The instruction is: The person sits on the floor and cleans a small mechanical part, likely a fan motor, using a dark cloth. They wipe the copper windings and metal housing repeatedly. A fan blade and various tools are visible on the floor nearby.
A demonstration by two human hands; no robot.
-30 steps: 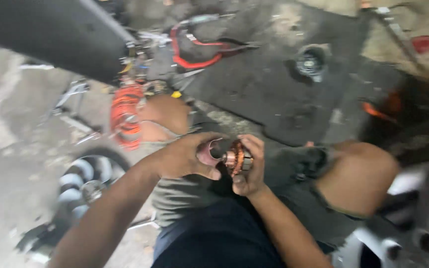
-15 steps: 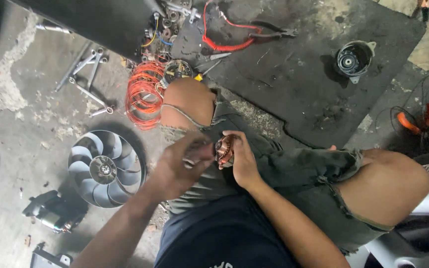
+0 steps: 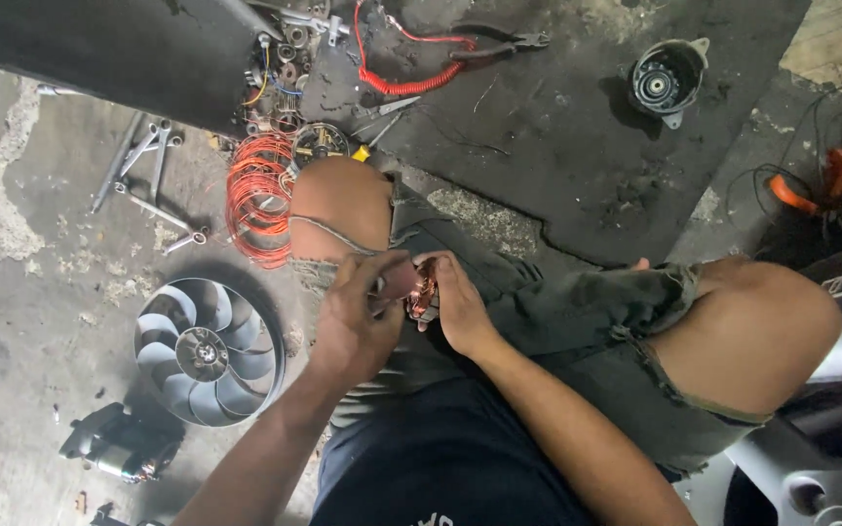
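Note:
Over my lap, my left hand [image 3: 355, 317] and my right hand [image 3: 458, 307] close together around a small motor armature [image 3: 419, 290] with copper-coloured windings. The left hand grips its reddish-brown end from the left. The right hand cups the copper part from the right, and its fingers hide most of the piece. Both hands sit just below my bare left knee [image 3: 338, 200].
A coil of orange copper wire [image 3: 257, 195] lies by the knee. A grey fan wheel [image 3: 209, 351] and a small motor [image 3: 119, 446] lie on the concrete at left, wrenches [image 3: 143, 170] above them. A dark mat [image 3: 557, 127] holds a red cable [image 3: 406, 68], pliers and a round housing [image 3: 667, 80].
The view has swung left and steadied, so the fan wheel and wrenches have come into sight. Both hands have stayed closed on the armature over my lap.

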